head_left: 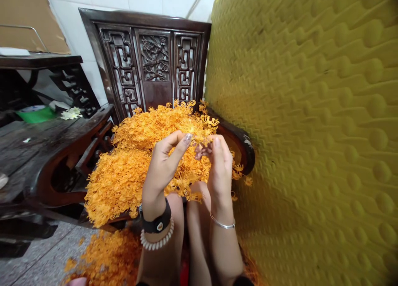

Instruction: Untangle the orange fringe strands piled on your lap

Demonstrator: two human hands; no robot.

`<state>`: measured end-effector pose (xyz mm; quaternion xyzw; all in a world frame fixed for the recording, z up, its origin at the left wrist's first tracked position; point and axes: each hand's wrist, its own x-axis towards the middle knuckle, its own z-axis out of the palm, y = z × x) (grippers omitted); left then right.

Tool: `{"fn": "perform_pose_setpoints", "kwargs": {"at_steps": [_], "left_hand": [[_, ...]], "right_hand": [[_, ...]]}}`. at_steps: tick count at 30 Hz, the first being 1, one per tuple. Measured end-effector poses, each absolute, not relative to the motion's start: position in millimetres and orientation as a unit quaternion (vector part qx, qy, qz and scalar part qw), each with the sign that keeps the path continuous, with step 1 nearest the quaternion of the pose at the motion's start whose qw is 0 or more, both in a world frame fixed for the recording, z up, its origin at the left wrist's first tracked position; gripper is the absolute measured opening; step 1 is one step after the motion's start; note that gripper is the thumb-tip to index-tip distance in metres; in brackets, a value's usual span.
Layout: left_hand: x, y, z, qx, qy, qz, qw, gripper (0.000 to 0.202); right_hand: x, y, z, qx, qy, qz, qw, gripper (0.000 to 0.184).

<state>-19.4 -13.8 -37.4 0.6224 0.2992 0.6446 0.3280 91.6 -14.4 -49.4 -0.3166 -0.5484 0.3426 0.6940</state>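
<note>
Far chair back (158,93): glossy carved wood. Orange pieces (116,182): plastic-looking. Right panel (311,111): bumpy, embossed. Bangle (223,225): smooth shiny metal.

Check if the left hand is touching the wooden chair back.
Apart. The head view shows it: the orange pile fills the space between the left hand and the wooden chair back.
</note>
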Motion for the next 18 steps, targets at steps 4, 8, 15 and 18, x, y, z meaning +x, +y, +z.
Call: {"fn": "perform_pose_setpoints", "kwargs": {"at_steps": [4, 8, 15, 18], "left_hand": [[-14.7, -14.7, -37.3, 0.611, 0.295, 0.660, 0.322, 0.029], [-10.9, -16.6, -37.1, 0.615, 0.305, 0.657, 0.311, 0.028], [2.0, -17.7, -30.3, 0.729, 0.269, 0.593, 0.210, 0.025], [3.5, -17.9, -28.7, 0.757, 0.257, 0.566, 0.202, 0.020]], "right_hand": [[95.9, -18.1, -48.0, -0.305, -0.550, 0.357, 0.691, 0.025], [101.9, -24.5, -47.1, -0.302, -0.569, 0.349, 0.680, 0.027], [102.9, -32.5, -45.0, -0.333, -0.555, 0.328, 0.688, 0.019], [102.7, -31.2, -43.7, -0.350, -0.528, 0.313, 0.707, 0.012]]}}
